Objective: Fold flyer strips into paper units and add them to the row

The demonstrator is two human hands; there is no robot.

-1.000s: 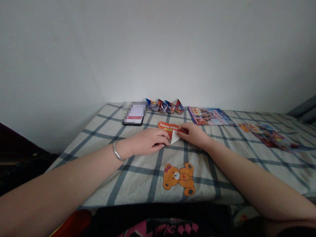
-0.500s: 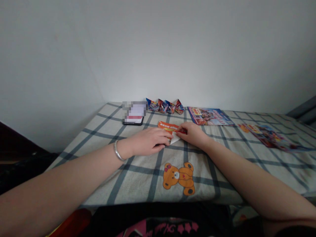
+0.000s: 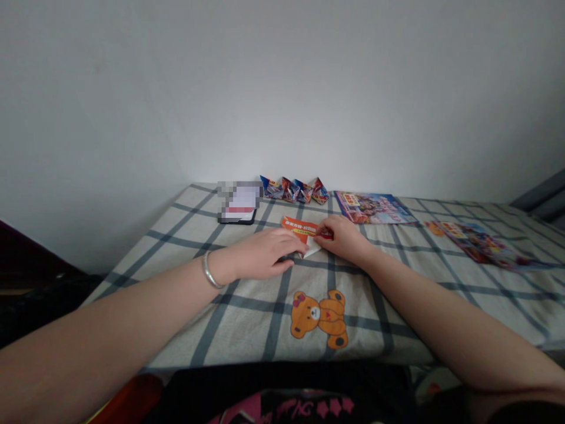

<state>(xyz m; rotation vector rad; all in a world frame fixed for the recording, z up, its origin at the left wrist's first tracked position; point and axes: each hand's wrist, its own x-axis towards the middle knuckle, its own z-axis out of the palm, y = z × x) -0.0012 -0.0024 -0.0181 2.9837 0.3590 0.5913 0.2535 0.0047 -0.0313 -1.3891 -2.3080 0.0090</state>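
Note:
An orange printed sheet of paper [image 3: 296, 224] with a folded white flap lies on the checked cloth between my hands. My left hand [image 3: 267, 252], with a silver bangle at the wrist, rests flat with fingers stretched over the paper's left and near part. My right hand [image 3: 342, 238] is closed, its thumb and forefinger pinching the paper at its right side by the white fold. Part of the sheet is hidden beneath the fingers of both hands.
A phone [image 3: 241, 203] with a blurred screen lies behind my left hand. Several folded paper shapes [image 3: 295, 189] stand by the wall. Two printed leaflets [image 3: 375, 208] lie to the right. The checked tablecloth [image 3: 247, 324] bears a printed bear [image 3: 320, 318].
My left fingers have slid slightly down over the sheet, showing more of its orange face. The right hand has shifted slightly left, still pinching the paper.

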